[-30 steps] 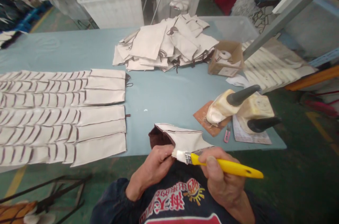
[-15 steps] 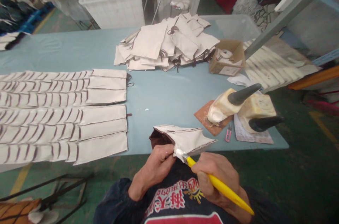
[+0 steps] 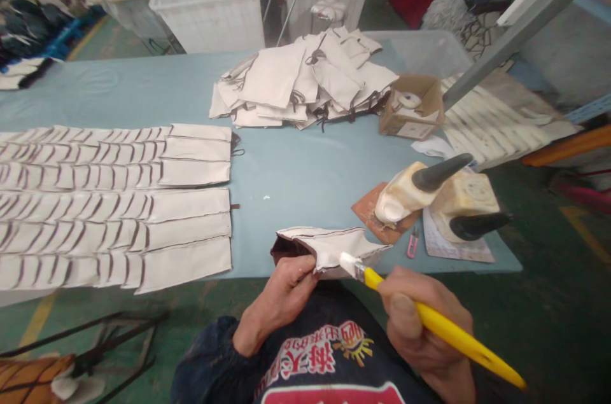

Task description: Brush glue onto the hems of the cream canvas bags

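Note:
My left hand [image 3: 285, 292] pinches the near edge of a cream fabric pouch [image 3: 337, 242], whose dark brown lining shows at its open left end. The pouch lies at the table's front edge. In my right hand [image 3: 422, 321] is a paintbrush [image 3: 443, 331] with a yellow handle, its fingers closed round it. The white-coated bristles are against or just over the pouch's near side; I cannot tell which. To the right, a cream bottle with a dark spout [image 3: 405, 191] leans on a brown square [image 3: 365, 203], with pink thread snips [image 3: 412, 243] beside it.
Overlapping rows of cream pieces with dark edges [image 3: 191, 213] cover the table's left. A loose heap of cream pouches [image 3: 296, 79] lies at the back, next to a cardboard box [image 3: 411, 105]. A second spouted bottle [image 3: 468, 197] sits far right. Plastic bins [image 3: 207, 6] stand behind the table.
The paintbrush in my right hand has moved right along the pouch, away from my left fingers. My left hand keeps its hold on the edge.

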